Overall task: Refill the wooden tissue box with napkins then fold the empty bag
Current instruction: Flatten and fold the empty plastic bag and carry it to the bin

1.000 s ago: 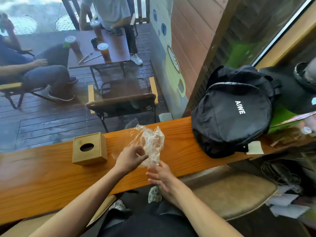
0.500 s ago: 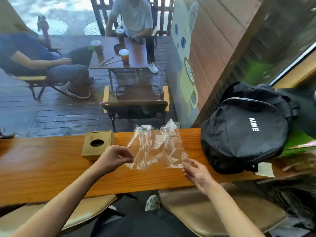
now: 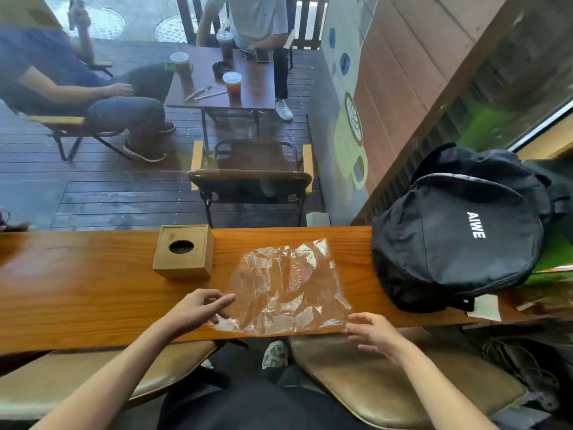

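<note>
Crinkled clear plastic bag (image 3: 288, 287) lies flat on the wooden counter (image 3: 93, 293) between my hands, left (image 3: 198, 308) and right (image 3: 370, 332) both open, fingertips at its near corners.

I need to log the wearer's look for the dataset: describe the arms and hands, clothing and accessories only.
Both arms are bare from the frame's edge to the wrist, with no sleeve in view. The left hand and right hand wear no gloves, and no watch, ring or bracelet shows. Dark clothing covers the lap.

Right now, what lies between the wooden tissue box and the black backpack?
In the head view, the empty plastic bag lies flat on the counter between the wooden tissue box and black backpack.
</note>
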